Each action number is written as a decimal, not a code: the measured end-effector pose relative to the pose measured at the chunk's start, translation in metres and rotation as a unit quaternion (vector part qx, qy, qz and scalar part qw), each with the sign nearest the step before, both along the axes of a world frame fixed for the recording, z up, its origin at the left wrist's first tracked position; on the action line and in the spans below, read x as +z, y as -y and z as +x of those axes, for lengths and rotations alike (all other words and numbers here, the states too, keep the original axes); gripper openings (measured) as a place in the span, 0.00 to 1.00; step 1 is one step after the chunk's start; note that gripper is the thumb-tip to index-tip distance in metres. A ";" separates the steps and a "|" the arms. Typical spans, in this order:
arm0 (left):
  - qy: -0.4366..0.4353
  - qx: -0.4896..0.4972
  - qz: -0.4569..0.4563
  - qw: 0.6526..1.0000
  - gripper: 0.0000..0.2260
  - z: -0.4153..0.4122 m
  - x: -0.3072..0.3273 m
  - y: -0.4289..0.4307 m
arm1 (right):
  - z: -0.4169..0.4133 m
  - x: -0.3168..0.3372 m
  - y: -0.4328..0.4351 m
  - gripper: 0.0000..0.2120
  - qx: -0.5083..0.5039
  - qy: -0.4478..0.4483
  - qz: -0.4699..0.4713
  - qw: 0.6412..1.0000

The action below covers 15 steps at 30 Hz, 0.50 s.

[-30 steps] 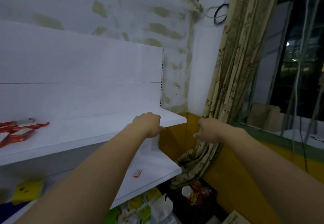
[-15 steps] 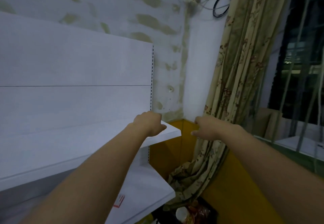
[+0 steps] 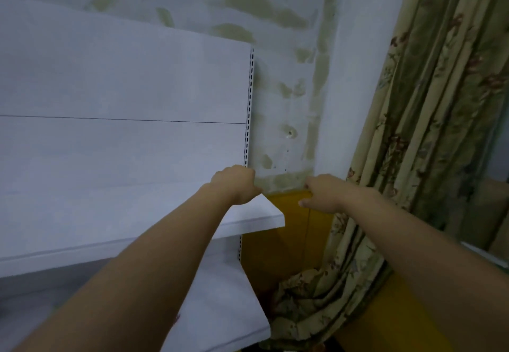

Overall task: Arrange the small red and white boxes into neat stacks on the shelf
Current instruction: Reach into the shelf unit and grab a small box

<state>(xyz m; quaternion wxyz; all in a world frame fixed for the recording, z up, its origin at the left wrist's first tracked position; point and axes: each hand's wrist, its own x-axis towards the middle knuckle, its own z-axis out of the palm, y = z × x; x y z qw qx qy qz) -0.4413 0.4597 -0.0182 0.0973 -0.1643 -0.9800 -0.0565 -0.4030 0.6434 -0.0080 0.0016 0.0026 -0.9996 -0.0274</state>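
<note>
Curtain, floral, pleated, hangs right of shelf, bunched low. Patchy plaster wall behind the shelf. Shelf: flat white board, long axis left-right, lower board beneath. Left hand over shelf's right corner, fingers curled under, grip unclear. Right hand just right of shelf, curled closed, nothing seen in it.

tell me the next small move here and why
Probably turn left along the shelf to find boxes: no red and white box shows in view, and the left hand and right hand sit curled at and just past the shelf's right end, with nothing visibly in them.
</note>
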 end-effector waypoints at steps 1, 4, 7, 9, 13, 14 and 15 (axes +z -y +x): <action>0.002 0.012 0.006 1.000 0.22 -0.005 -0.002 -0.010 | -0.012 -0.001 -0.011 0.25 0.011 0.000 0.002 1.000; 0.012 0.040 0.022 0.999 0.22 -0.014 -0.007 -0.030 | -0.044 0.000 -0.032 0.26 0.054 0.009 0.011 0.998; 0.032 0.082 0.016 0.996 0.21 -0.018 -0.021 -0.035 | -0.068 -0.006 -0.028 0.26 0.102 0.026 0.022 0.994; 0.048 0.110 0.007 0.993 0.20 -0.019 -0.035 -0.030 | -0.081 -0.016 -0.016 0.24 0.136 0.035 0.026 0.990; 0.080 0.159 -0.005 0.984 0.19 -0.018 -0.068 -0.009 | -0.095 -0.049 0.016 0.22 0.215 0.081 0.034 0.973; 0.086 0.173 -0.009 0.981 0.19 -0.018 -0.077 -0.002 | -0.097 -0.060 0.025 0.22 0.233 0.098 0.037 0.967; 0.094 0.184 -0.013 0.978 0.18 -0.017 -0.086 0.006 | -0.101 -0.070 0.034 0.22 0.247 0.114 0.036 0.962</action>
